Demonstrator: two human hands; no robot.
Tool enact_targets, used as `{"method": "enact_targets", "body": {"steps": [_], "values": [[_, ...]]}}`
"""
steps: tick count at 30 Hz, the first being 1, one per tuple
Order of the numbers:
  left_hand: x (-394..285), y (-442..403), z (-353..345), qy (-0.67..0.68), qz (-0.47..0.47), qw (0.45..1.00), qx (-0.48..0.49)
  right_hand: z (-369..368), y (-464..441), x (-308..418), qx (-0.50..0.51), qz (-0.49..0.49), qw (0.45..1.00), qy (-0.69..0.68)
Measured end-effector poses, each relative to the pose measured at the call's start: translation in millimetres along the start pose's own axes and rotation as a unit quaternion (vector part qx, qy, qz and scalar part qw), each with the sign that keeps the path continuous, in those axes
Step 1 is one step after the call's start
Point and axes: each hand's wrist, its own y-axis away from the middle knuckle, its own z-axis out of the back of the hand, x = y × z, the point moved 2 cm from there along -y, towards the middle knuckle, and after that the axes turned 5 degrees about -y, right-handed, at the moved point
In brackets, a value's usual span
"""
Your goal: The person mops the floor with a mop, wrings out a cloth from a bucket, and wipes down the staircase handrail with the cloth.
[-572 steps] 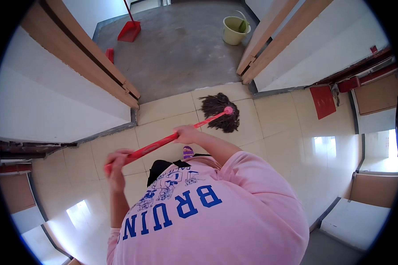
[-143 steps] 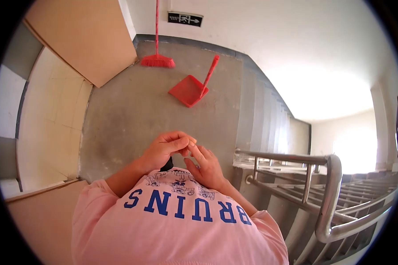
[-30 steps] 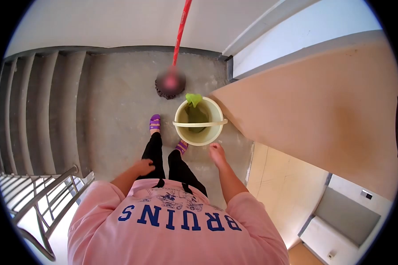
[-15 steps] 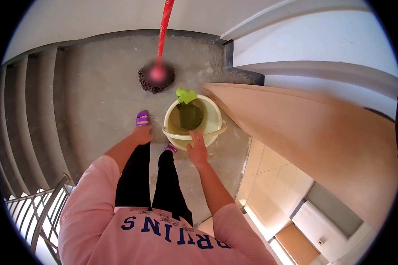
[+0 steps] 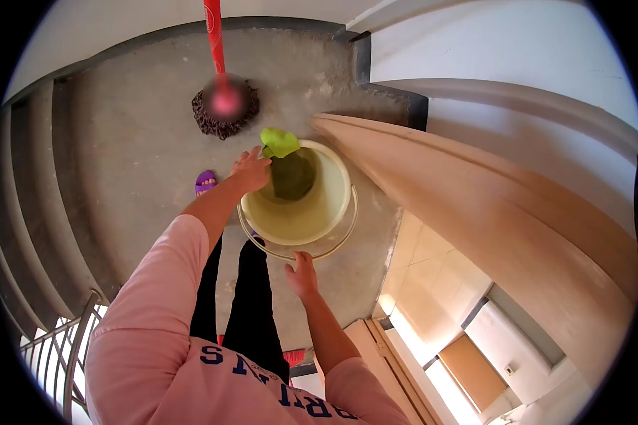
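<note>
A pale cream bucket (image 5: 294, 225) stands on the floor in front of my legs, with dark murky contents showing at its far side. A bright green cloth (image 5: 281, 142) hangs over its far left rim. At that rim my left hand (image 5: 250, 170) has its fingertips closed on the cloth's near edge; the grip is partly hidden. The bucket's handle (image 5: 333, 249) is tipped down toward me. Beside it is my right hand (image 5: 303, 275), thumb and fingers apart, fingertips touching the handle.
A mop with a red handle (image 5: 215, 42) and dark strands (image 5: 220, 127) stands beyond the bucket. Stairs (image 5: 39, 212) and a metal railing (image 5: 81, 347) lie to the left. A wooden door (image 5: 475, 184) juts in on the right, beside a tiled doorway (image 5: 429, 269).
My left hand has moved from beside my leg up to the cloth at the rim. My right hand has come back toward me as the handle swung down. The view is closer to the floor.
</note>
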Motion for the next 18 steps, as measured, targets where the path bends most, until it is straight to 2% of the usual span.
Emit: {"method": "enact_targets", "body": {"steps": [6, 13, 18], "values": [[5.6, -8.9, -24.8, -0.041, -0.059, 0.992, -0.104, -24.7, -16.0, -31.5, 0.066, -0.065, 0.996, -0.019], [4.7, 0.1, -20.6, -0.014, -0.110, 0.971, -0.213, -38.8, -32.7, -43.0, 0.158, -0.093, 0.983, 0.027], [-0.1, 1.8, -17.5, -0.008, -0.105, 0.964, -0.245, -38.2, -36.2, -49.2, 0.163, -0.093, 0.982, 0.017]]}}
